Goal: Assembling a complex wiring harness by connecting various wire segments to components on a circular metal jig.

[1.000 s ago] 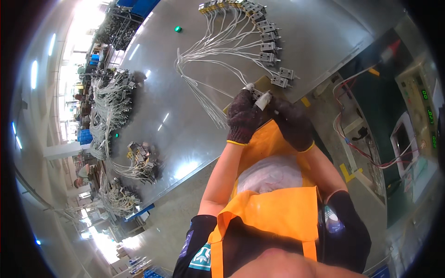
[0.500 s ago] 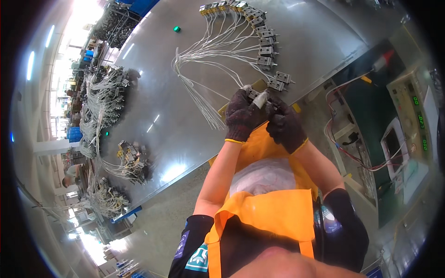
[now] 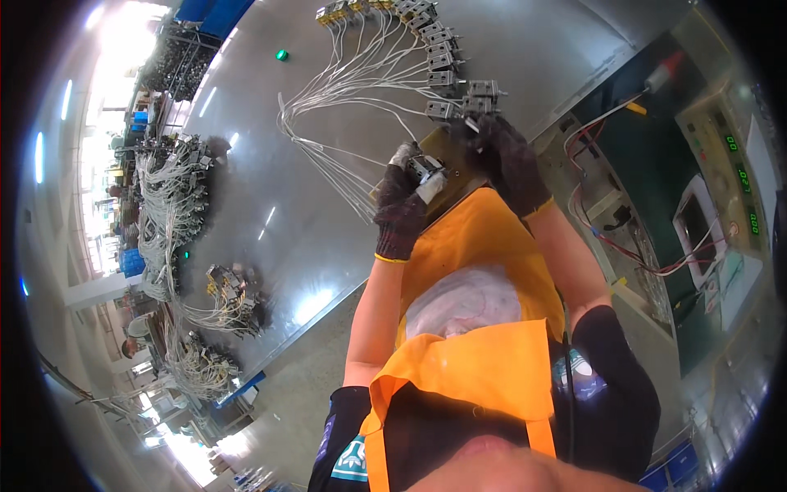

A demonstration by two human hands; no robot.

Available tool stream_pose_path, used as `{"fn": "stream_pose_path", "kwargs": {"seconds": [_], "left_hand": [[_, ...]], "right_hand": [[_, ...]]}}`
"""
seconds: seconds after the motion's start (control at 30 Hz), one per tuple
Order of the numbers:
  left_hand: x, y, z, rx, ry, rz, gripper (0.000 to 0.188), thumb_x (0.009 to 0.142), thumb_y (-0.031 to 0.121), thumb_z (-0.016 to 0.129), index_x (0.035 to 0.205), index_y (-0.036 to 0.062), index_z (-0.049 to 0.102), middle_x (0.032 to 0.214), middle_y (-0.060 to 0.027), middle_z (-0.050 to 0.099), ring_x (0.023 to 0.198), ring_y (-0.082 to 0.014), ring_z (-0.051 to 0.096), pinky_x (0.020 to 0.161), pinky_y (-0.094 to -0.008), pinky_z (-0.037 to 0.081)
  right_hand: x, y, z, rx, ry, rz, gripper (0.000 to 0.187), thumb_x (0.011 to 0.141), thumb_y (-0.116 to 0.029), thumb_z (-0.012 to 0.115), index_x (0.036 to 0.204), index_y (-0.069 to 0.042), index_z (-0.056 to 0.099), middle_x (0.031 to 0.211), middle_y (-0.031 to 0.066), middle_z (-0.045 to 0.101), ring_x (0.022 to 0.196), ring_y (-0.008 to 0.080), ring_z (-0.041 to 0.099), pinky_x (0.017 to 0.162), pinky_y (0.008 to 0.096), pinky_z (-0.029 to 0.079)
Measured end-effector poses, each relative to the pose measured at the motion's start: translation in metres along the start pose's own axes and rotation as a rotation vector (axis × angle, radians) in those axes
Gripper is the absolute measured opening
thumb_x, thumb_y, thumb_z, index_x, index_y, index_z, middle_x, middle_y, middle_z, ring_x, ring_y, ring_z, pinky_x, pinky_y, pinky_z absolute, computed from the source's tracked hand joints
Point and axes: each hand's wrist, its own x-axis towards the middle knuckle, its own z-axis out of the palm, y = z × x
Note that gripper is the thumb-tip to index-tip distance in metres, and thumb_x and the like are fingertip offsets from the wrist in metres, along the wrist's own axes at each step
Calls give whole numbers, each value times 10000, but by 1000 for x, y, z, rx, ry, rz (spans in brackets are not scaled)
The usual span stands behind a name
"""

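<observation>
My left hand (image 3: pixel 399 201), in a dark glove with white-wrapped fingertips, is closed around a small metal connector block (image 3: pixel 423 168) with a white cable. My right hand (image 3: pixel 510 160), in a dark glove too, is up beside the end of the block row, apart from the left. Its fingers are bent round a small, thin metal piece (image 3: pixel 471 125), whose kind is too blurred to tell. Just beyond that hand lie several loose metal blocks (image 3: pixel 482 88). Between the hands a yellowish board (image 3: pixel 451 176) rests at the table edge.
Metal blocks (image 3: pixel 441 59) on white cables (image 3: pixel 328 92) lie in an arc on the grey metal table (image 3: pixel 246 156). More cable bundles (image 3: pixel 172 205) are piled at the left. A green cap (image 3: pixel 282 56) sits farther back. At right stands an instrument panel (image 3: pixel 730 164) with green digits.
My hands have moved apart: the left keeps the connector block, while the right has gone up and away toward the loose blocks. The whole view has shifted slightly.
</observation>
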Motion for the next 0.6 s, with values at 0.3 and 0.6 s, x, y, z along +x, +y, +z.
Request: {"fn": "stream_pose_path", "kwargs": {"seconds": [0.3,0.6], "left_hand": [[7,23,8,22,-80,-133,548,834,92,727,1316,17,476,1057,-58,594,969,-128,556,858,-291,486],[10,20,28,239,117,-122,541,813,152,765,1262,5,502,1031,-88,618,928,-157,600,794,-295,519]], "right_hand": [[-56,-54,15,399,-130,786,261,1005,-165,507,1226,-46,577,830,45,631,649,100,596,580,234,493],[-48,-50,9,288,-65,676,263,993,-146,534,1195,2,615,830,41,658,640,94,612,575,245,499]]}}
